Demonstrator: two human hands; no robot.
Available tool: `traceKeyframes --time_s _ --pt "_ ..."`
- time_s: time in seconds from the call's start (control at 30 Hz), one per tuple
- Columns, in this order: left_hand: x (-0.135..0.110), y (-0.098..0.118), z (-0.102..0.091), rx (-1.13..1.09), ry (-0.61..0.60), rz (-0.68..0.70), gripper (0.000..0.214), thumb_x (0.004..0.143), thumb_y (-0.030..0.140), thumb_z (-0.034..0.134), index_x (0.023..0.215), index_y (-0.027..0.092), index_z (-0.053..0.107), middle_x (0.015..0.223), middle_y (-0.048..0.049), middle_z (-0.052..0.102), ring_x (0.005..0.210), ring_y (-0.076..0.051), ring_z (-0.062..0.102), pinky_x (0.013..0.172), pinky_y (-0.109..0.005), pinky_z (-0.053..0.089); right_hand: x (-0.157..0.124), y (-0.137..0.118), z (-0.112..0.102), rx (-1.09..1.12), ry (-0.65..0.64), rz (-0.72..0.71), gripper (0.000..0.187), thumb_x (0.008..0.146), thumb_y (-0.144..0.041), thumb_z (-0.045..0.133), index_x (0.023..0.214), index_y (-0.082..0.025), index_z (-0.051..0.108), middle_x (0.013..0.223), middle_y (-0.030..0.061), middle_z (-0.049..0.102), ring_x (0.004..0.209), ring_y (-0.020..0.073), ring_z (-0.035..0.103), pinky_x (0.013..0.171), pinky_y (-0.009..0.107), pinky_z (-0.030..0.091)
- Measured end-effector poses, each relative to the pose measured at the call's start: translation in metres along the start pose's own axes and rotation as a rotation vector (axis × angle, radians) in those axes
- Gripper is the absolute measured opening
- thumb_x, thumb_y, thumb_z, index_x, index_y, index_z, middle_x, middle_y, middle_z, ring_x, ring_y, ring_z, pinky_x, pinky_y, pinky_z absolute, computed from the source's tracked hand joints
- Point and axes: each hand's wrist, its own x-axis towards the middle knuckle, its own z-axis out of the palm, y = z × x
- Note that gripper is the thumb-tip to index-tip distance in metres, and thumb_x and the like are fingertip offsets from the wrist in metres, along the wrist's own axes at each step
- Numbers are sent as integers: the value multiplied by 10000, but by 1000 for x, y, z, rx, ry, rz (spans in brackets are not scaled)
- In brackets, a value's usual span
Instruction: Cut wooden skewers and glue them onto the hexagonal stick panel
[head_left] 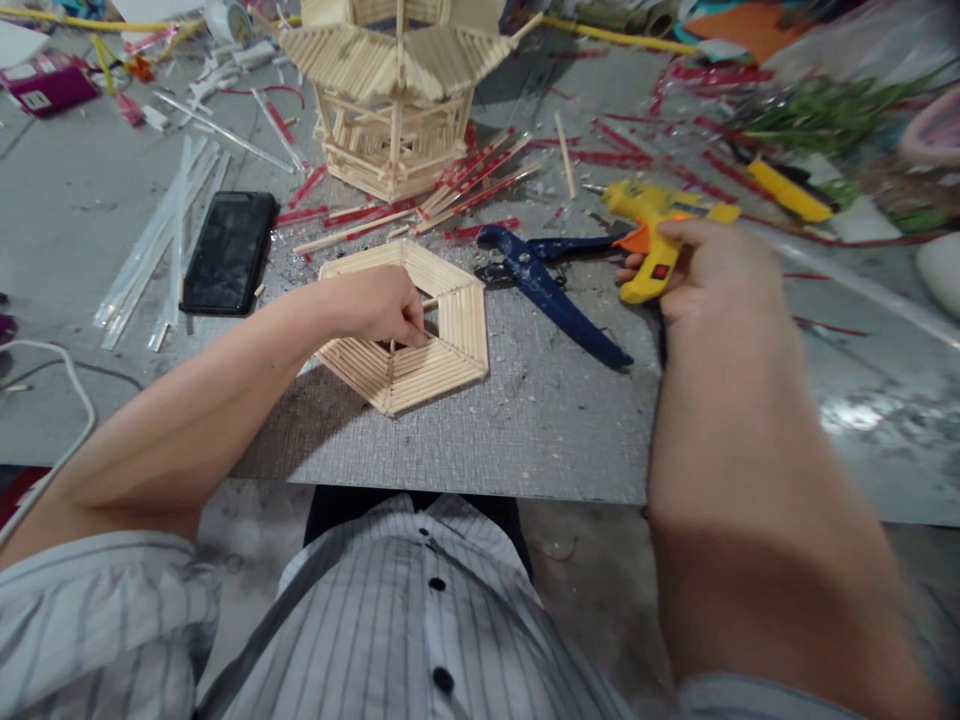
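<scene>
A hexagonal panel of pale wooden sticks lies flat near the table's front edge, with an opening at its middle. Over that opening is my left hand, its fingers pinched together at the inner edge; what they hold, if anything, is hidden. My right hand is wrapped around the grip of a yellow hot glue gun with an orange trigger, its nozzle pointing left. Blue-handled cutters lie between the panel and the glue gun.
A pavilion-like stick model stands behind the panel. Loose sticks and red plastic strips lie around its base. On the left are a black phone and clear glue sticks. A yellow utility knife lies at right.
</scene>
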Motion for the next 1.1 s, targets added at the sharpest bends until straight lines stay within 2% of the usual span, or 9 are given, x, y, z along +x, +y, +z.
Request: traceKeyframes --time_s 0.1,0.37,0.73,1.0,1.1 --pt "0 0 0 2 -9 -16 240 711 355 645 835 187 764 673 5 682 710 -131 581 702 -243 366 -6 -3 3 -60 96 76 199 844 -66 433 692 -160 521 525 -13 503 443 93 465 376 192 430" --pt "-1 1 -1 -11 -15 -24 252 707 368 641 854 208 767 693 -2 691 761 -161 597 725 -254 373 -10 -4 5 -45 94 54 179 815 -67 444 690 -163 529 548 -3 514 456 98 486 353 182 412" --pt "0 -2 2 -10 12 4 248 702 384 647 803 186 758 666 4 687 667 -124 574 645 -238 374 -9 -6 4 -61 88 55 188 823 -63 439 692 -170 522 537 -17 506 430 90 437 395 216 473" --pt "-6 -8 -3 -93 9 13 300 722 414 609 828 167 742 751 -31 702 684 -134 575 656 -256 384 -7 -6 4 -40 85 61 163 808 -57 440 714 -155 529 548 -4 519 420 99 470 356 203 411" --pt "-9 -7 -8 -70 54 0 316 724 416 589 864 176 739 757 -15 689 706 -138 575 682 -256 389 -2 -4 2 -17 78 43 177 814 -61 425 703 -169 512 537 -13 505 419 102 465 365 208 413"
